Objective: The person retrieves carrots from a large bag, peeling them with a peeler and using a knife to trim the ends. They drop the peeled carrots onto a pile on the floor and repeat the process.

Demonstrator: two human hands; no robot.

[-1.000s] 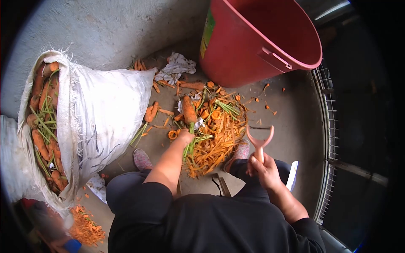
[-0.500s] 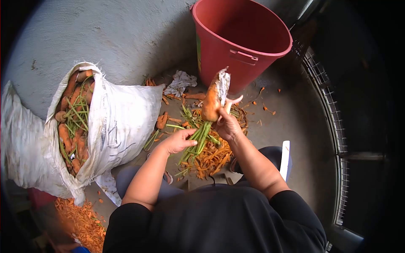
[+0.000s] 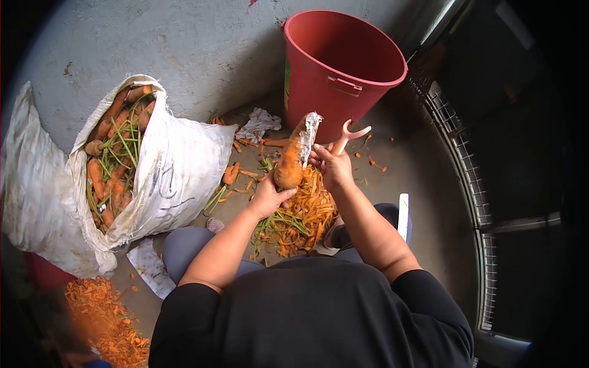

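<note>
Left hand [image 3: 268, 198] grips the carrot [image 3: 292, 161] at its leafy end, tip angled up. Right hand [image 3: 332, 165] grasps a peeler [image 3: 348, 135], fingers touching the carrot. Peelings [image 3: 304, 214] lie below both hands, bucket [image 3: 338, 61] beyond.

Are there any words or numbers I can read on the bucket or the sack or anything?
None can be read.
Red bucket: a green and yellow label on its side, seen edge-on, too blurred to read.
White sack: dark marks on the cloth, too smeared to read.
Scrap stuck to the carrot in the left hand: no readable print.
Peeler in the right hand: no markings visible.
</note>
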